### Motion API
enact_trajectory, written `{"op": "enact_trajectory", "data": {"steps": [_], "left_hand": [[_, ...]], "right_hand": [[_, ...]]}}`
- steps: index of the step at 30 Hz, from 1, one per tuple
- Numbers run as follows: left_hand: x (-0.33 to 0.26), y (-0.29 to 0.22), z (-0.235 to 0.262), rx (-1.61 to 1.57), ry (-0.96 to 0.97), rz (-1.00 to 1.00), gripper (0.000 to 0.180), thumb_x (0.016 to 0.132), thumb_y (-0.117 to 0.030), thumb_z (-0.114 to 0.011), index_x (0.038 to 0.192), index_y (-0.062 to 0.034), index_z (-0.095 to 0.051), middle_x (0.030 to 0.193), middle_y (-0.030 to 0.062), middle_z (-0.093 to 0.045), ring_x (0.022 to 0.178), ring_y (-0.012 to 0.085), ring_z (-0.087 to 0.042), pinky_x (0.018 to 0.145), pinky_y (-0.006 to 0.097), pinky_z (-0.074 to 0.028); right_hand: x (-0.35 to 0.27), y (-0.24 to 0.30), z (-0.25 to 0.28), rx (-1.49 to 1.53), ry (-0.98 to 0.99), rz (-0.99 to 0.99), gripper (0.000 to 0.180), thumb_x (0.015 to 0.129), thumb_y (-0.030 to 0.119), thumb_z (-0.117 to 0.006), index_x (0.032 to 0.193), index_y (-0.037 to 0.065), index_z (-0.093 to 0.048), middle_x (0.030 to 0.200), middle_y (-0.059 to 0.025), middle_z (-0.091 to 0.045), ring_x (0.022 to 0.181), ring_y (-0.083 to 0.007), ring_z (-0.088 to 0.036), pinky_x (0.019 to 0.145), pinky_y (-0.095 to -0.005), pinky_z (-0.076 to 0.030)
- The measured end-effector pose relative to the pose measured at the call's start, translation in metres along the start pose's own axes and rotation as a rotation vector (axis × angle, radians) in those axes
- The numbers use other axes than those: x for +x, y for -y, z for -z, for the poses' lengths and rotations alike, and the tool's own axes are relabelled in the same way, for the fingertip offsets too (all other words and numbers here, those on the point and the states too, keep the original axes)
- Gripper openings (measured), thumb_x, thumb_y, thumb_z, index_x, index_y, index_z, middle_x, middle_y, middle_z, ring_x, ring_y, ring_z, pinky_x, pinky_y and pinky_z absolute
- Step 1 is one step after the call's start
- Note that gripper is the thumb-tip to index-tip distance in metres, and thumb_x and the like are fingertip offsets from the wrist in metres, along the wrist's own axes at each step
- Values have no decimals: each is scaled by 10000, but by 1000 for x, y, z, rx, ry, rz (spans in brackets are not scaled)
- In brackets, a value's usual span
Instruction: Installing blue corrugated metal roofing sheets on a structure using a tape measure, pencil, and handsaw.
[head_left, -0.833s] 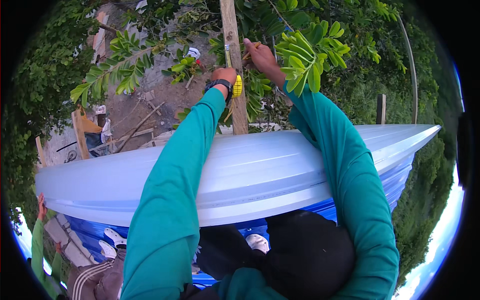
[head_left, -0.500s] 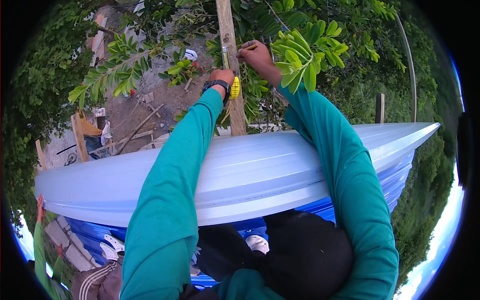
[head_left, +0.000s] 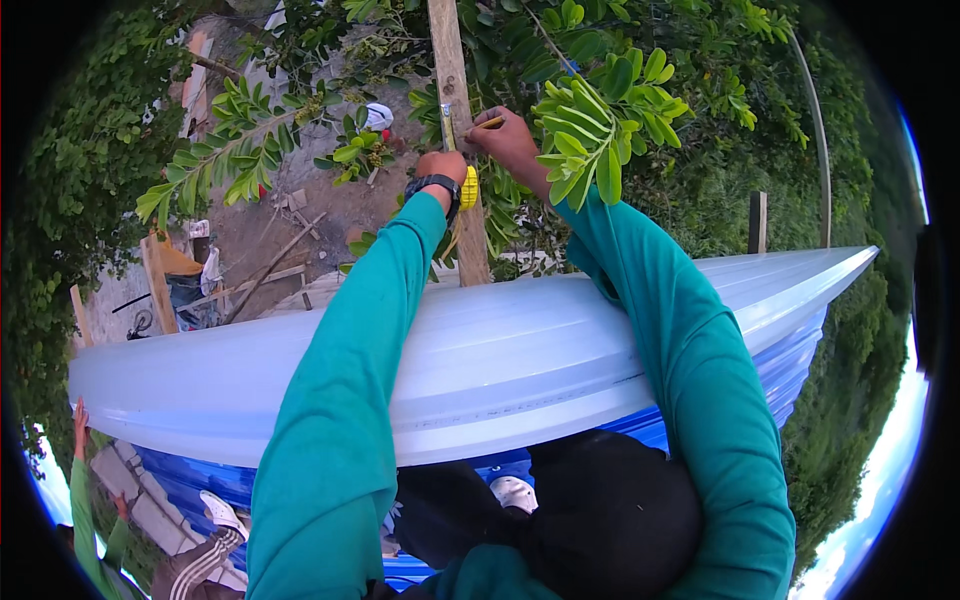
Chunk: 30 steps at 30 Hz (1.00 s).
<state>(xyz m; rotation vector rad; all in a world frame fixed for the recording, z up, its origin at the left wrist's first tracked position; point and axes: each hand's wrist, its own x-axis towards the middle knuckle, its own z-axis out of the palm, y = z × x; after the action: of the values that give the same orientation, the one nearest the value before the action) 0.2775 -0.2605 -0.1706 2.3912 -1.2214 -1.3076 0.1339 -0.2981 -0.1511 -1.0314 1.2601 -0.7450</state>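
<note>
Upright pale wooden post [head_left: 452, 130] rose beyond the white corrugated roofing sheet [head_left: 520, 360]; against its face the left hand [head_left: 441, 166] clasped a yellow tape measure [head_left: 467, 188], tape running along the post, while the right hand [head_left: 510, 140], just right, pinched a pencil [head_left: 487, 123] toward it.

Both arms wear long teal-green sleeves [head_left: 340, 400] that reach down to the wrists. The cloth is smooth and plain, with soft folds near the elbows. The left wrist has a black watch [head_left: 432, 186] with a dark band. Both hands are bare, with no gloves. Dark, almost black trousers [head_left: 610, 520] cover the legs at the bottom.
</note>
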Motion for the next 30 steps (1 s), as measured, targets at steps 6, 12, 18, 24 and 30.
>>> {"op": "enact_trajectory", "data": {"steps": [6, 12, 18, 24, 30], "left_hand": [[11, 9, -3, -21, 33, 28, 422, 929, -234, -537, 1222, 30, -687, 1285, 264, -668, 1185, 426, -638, 991, 460, -506], [21, 16, -12, 289, -71, -93, 316, 974, -158, -497, 1096, -62, -773, 1137, 195, -738, 1064, 360, -713, 918, 468, -562], [27, 21, -10, 14, 11, 34, 432, 931, -228, -525, 1239, 34, -679, 1293, 270, -663, 1196, 426, -638, 989, 462, -509], [28, 26, -8, 63, 9, 3, 423, 939, -235, -522, 1211, 47, -681, 1273, 293, -658, 1176, 451, -630, 982, 471, -507], [32, 25, -12, 99, 29, -27, 421, 950, -240, -497, 1202, 38, -688, 1277, 278, -662, 1192, 440, -625, 998, 472, -504]], "right_hand": [[2, -6, -2, -182, -68, 129, 236, 822, 86, -782, 986, 2, -634, 887, -101, -712, 787, -162, -709, 711, -307, -580], [-9, -1, -3, -222, -17, 150, 262, 798, 155, -795, 975, 16, -660, 860, -94, -727, 782, -152, -703, 715, -325, -563], [-11, 4, -6, -236, -15, 127, 264, 787, 158, -789, 962, 13, -655, 852, -92, -724, 779, -162, -701, 724, -328, -564], [-7, -8, -14, -244, -33, 202, 247, 789, 110, -785, 967, 3, -651, 851, -108, -726, 767, -169, -709, 714, -329, -579], [-2, -12, -9, -218, -27, 239, 249, 796, 119, -785, 979, 9, -657, 846, -103, -731, 767, -172, -712, 720, -334, -583]]}}
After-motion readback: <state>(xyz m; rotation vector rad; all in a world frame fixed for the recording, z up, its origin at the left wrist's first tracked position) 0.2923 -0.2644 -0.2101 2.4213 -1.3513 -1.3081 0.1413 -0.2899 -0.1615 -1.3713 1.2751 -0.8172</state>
